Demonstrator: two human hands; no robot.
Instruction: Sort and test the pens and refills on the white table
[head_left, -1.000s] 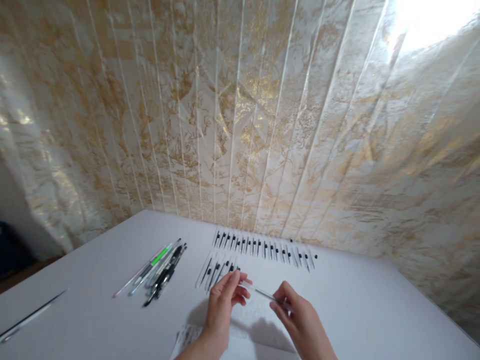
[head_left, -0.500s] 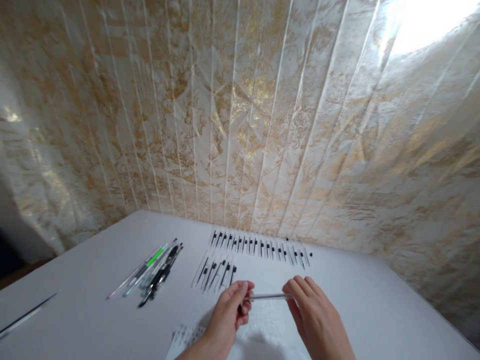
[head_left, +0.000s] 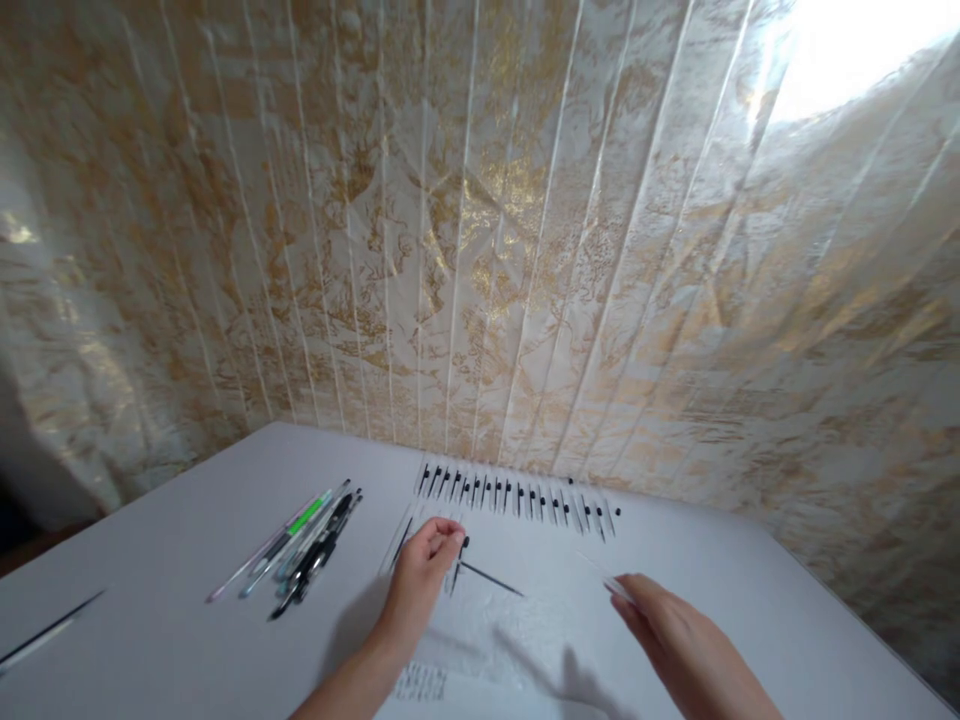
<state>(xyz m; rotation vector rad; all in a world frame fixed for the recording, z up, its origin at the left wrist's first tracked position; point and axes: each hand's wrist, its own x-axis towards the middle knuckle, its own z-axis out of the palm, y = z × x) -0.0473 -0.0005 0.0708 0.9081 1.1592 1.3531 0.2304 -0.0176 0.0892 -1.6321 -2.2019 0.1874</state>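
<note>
My left hand is over the nearer row of pen parts, its fingers pinched on a thin dark pen refill that points right and slightly down. It covers most of that row; a pen part at its left and a black cap by its fingertips still show. My right hand, apart at the right, has its fingers closed on a thin clear pen barrel, blurred and faint against the table.
A long row of clear barrels, refills and black caps lies along the back of the white table. To the left is a pile of assorted pens. A lone pen lies far left. Paper with writing lies in front.
My hands have moved apart, and the refill is now out of the barrel. My left hand went up and left to the nearer row with the refill; my right hand went right with the barrel.
</note>
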